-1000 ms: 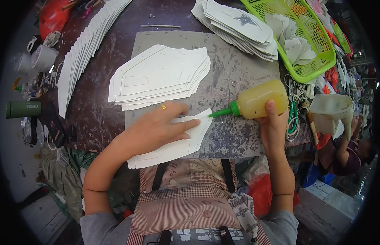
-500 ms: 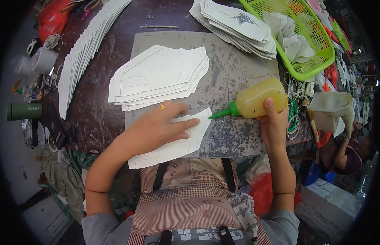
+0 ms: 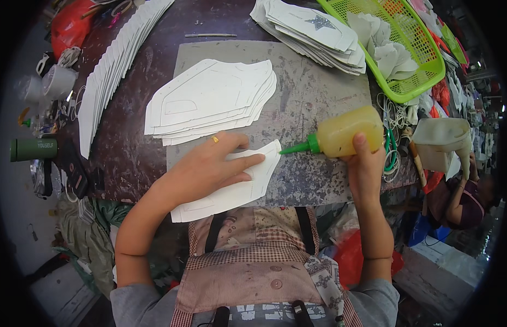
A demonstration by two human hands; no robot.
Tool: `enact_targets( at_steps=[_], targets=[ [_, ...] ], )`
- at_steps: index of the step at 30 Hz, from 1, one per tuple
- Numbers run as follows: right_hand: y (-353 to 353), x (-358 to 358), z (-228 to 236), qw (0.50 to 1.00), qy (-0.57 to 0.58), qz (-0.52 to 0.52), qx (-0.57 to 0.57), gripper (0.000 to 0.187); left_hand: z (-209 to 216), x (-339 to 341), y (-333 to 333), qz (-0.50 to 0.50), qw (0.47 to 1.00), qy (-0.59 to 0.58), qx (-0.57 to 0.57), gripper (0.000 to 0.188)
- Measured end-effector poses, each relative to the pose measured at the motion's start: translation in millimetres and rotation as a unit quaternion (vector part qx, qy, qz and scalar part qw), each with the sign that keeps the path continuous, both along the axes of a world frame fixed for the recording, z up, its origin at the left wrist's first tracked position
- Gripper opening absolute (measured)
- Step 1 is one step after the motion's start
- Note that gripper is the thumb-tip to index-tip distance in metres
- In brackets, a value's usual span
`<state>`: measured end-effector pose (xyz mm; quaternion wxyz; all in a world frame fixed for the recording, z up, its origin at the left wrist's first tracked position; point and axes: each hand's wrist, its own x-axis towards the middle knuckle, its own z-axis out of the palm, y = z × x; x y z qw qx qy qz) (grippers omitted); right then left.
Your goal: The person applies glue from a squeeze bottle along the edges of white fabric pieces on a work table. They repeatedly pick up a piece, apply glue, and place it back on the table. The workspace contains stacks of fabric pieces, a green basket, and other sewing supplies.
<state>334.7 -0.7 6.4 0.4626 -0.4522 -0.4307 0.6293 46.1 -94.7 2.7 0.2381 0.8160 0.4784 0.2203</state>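
Note:
My right hand (image 3: 365,163) is wrapped round a squeeze bottle (image 3: 349,131) of yellowish liquid, probably glue, tipped on its side. Its green nozzle points left, and the tip meets the right edge of a flat white cut piece (image 3: 231,196) with thin drawn lines. Across that piece lies my left hand (image 3: 215,163), fingers spread and pressing it down, with a gold ring on one finger. The piece overhangs the table's near edge. Just beyond my left hand is a fanned stack of similar white pieces (image 3: 215,92), also marked with lines.
A worn grey board (image 3: 319,98) covers part of the dark table. Along the left runs a long row of overlapping white pieces (image 3: 114,71). Far right stand another stack (image 3: 313,41) and a green basket (image 3: 398,98). Scissors (image 3: 391,150) lie right of the bottle. Another person (image 3: 460,201) is at right.
The bottle has turned slightly, its nozzle tip staying by the piece's right edge. My left hand keeps its place on the piece; the whole view has shifted a little.

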Motion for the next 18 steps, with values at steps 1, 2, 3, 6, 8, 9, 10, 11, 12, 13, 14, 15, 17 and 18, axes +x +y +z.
enact_targets(
  at_steps=[1, 2, 3, 6, 8, 9, 10, 11, 12, 13, 14, 15, 17, 18],
  targets=[
    [-7, 4, -5, 1.000, -0.007, 0.002, -0.001, 0.041, -1, -1, -1, 0.001, 1.000, -0.001, 0.001, 0.041],
    [-13, 8, -7, 1.000, -0.014, 0.004, -0.002, 0.042, -1, -1, -1, 0.003, 1.000, -0.001, 0.002, 0.041],
    [-21, 7, -5, 1.000, -0.030, 0.004, 0.009, 0.043, -2, -1, -1, 0.006, 1.000, -0.004, -0.001, 0.042],
    [-34, 5, -5, 0.999, -0.042, 0.009, 0.024, 0.046, -2, -1, -2, 0.010, 1.000, -0.005, 0.000, 0.043],
    [-26, 2, -6, 1.000, -0.003, -0.020, 0.005, 0.049, -2, -1, -2, 0.004, 1.000, 0.004, 0.015, 0.044],
    [-23, 1, -5, 0.999, 0.016, -0.036, -0.004, 0.051, -3, -1, -2, 0.006, 1.000, -0.001, 0.024, 0.046],
    [-24, 2, -5, 0.999, 0.009, -0.035, -0.001, 0.052, -5, -1, -2, 0.008, 0.999, -0.006, 0.033, 0.048],
    [-28, 5, -6, 0.999, 0.003, -0.034, 0.002, 0.053, -6, -1, -2, 0.010, 0.999, -0.011, 0.041, 0.051],
    [-31, 6, -7, 1.000, -0.003, -0.031, 0.004, 0.054, -7, -1, -3, 0.011, 0.999, -0.011, 0.043, 0.051],
    [-38, 7, -7, 1.000, -0.019, -0.016, 0.011, 0.053, -7, 0, -3, 0.013, 0.999, -0.010, 0.043, 0.051],
    [-49, 7, -8, 0.999, -0.035, -0.001, 0.018, 0.052, -8, 0, -3, 0.015, 0.999, -0.009, 0.044, 0.052],
    [-59, 7, -8, 0.998, -0.051, 0.012, 0.023, 0.051, -8, 0, -4, 0.015, 0.999, -0.012, 0.043, 0.051],
    [-60, 6, -4, 0.999, -0.046, 0.017, 0.013, 0.053, -8, 0, -3, 0.015, 0.999, -0.017, 0.042, 0.051],
    [-55, 7, -5, 0.999, -0.030, 0.008, 0.010, 0.054, -8, 0, -3, 0.016, 0.999, -0.016, 0.045, 0.051]
  ],
)
